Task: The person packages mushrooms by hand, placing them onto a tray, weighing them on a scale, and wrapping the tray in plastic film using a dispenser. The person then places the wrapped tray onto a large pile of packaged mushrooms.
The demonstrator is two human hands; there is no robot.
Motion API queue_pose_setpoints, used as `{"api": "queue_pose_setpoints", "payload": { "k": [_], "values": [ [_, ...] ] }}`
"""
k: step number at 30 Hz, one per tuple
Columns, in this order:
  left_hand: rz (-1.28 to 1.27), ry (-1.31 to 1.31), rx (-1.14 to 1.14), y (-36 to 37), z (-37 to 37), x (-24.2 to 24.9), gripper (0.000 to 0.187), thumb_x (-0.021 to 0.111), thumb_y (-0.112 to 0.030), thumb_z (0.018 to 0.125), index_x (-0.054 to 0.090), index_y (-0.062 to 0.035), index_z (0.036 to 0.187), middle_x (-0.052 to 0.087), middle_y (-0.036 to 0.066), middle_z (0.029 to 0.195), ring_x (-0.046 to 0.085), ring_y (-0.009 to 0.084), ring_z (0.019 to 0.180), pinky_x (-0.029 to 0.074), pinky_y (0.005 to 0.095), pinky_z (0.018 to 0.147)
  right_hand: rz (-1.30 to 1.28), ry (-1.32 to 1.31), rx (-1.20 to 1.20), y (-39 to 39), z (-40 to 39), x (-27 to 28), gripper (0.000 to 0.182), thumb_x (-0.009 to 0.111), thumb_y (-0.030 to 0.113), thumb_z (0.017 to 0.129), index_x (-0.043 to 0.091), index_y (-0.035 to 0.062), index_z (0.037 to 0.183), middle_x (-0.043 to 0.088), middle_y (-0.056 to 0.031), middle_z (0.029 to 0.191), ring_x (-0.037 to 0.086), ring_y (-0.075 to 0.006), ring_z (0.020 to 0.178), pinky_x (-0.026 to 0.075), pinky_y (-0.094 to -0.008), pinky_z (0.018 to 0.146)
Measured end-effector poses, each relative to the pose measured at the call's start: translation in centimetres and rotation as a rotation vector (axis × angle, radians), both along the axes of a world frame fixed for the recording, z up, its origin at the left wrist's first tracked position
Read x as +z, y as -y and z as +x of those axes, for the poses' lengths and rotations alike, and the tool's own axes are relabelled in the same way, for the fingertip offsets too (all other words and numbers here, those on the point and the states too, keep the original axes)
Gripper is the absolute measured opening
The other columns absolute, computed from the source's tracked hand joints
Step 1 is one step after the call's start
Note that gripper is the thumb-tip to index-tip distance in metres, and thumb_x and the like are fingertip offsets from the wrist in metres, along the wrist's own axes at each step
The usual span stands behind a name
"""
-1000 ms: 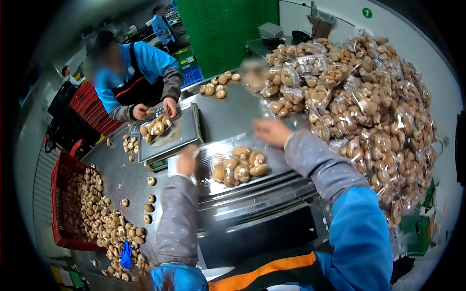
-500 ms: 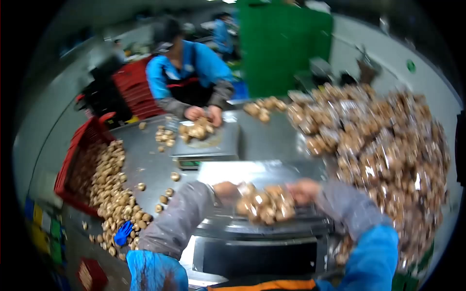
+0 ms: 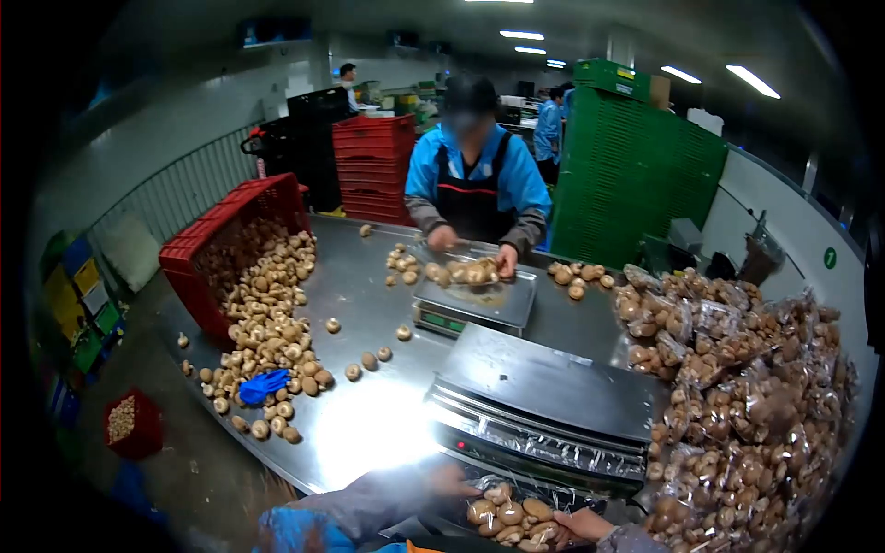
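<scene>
A clear plastic bag of brown mushrooms [image 3: 507, 516] is low in the head view, close to my body. My left hand [image 3: 449, 479], slightly blurred, grips its upper left corner. At the bag's right side my right hand [image 3: 585, 525] is closed on the plastic, fingers curled against the mushrooms. Just beyond the bag stands a metal bag sealer [image 3: 544, 392] with a flat steel top and a small red light at its front left.
A weighing scale [image 3: 479, 300] stands behind the sealer; across the table a co-worker [image 3: 475, 184] handles mushrooms over it. Loose mushrooms [image 3: 267, 323] spill from a tipped red crate [image 3: 198, 276], with a blue glove [image 3: 264, 387] on them. Filled bags [image 3: 737, 415] are heaped at right.
The bag has come down and toward my body, from over the sealer to its near side, with both my hands still on it. My view has tilted up and turned.
</scene>
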State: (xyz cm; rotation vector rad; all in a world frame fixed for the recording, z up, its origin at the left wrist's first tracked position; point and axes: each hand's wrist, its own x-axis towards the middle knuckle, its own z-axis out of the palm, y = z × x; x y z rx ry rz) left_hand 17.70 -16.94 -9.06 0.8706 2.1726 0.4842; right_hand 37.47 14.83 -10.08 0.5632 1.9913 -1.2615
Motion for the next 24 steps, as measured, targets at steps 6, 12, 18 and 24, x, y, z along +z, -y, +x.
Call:
{"api": "queue_pose_setpoints", "payload": {
  "k": [6, 12, 18, 24],
  "values": [
    [0.606, -0.191, 0.879, 0.9, 3.4, -1.1, 0.033, 0.062, -0.029, 0.088, 0.063, 0.0028, 0.079, 0.060, 0.014, 0.068, 0.055, 0.0198, 0.063, 0.045, 0.0346, 0.061, -0.100, -0.585, -0.651, 1.1, 4.8, 1.6, 0.022, 0.066, 0.019, 0.087, 0.065, 0.0000, 0.075, 0.064, -0.0040, 0.070, 0.054, -0.0090, 0.061, 0.044, -0.0261, 0.058],
    [0.819, 0.252, 1.055, 0.2, 4.6, -1.2, 0.037, 0.053, -0.035, 0.094, 0.056, 0.0024, 0.091, 0.062, 0.012, 0.078, 0.059, 0.0161, 0.066, 0.046, 0.0307, 0.058, -0.399, -0.590, -1.094, 5.0, 5.7, 3.2, 0.023, 0.052, 0.023, 0.096, 0.053, 0.0095, 0.077, 0.051, 0.0014, 0.062, 0.048, -0.0083, 0.052, 0.039, -0.0232, 0.049],
    [0.363, 0.036, 0.490, 0.0, 3.5, 2.0, 0.036, 0.060, -0.033, 0.091, 0.061, 0.0027, 0.095, 0.060, 0.006, 0.072, 0.054, 0.0125, 0.062, 0.044, 0.0276, 0.057, -0.344, -0.559, -1.095, 5.1, 5.0, 3.3, 0.026, 0.053, 0.025, 0.096, 0.051, 0.0107, 0.074, 0.045, 0.0041, 0.059, 0.040, -0.0056, 0.046, 0.034, -0.0212, 0.043],
    [0.693, 0.070, 0.722, -0.4, 3.1, -1.9, 0.026, 0.058, -0.023, 0.092, 0.056, -0.0001, 0.080, 0.052, 0.003, 0.061, 0.048, 0.0111, 0.058, 0.038, 0.0279, 0.053, -0.368, -0.591, -1.106, 5.4, 4.8, 3.0, 0.026, 0.053, 0.027, 0.096, 0.049, 0.0101, 0.077, 0.041, 0.0047, 0.057, 0.034, -0.0046, 0.042, 0.026, -0.0201, 0.038]
  ]
}}
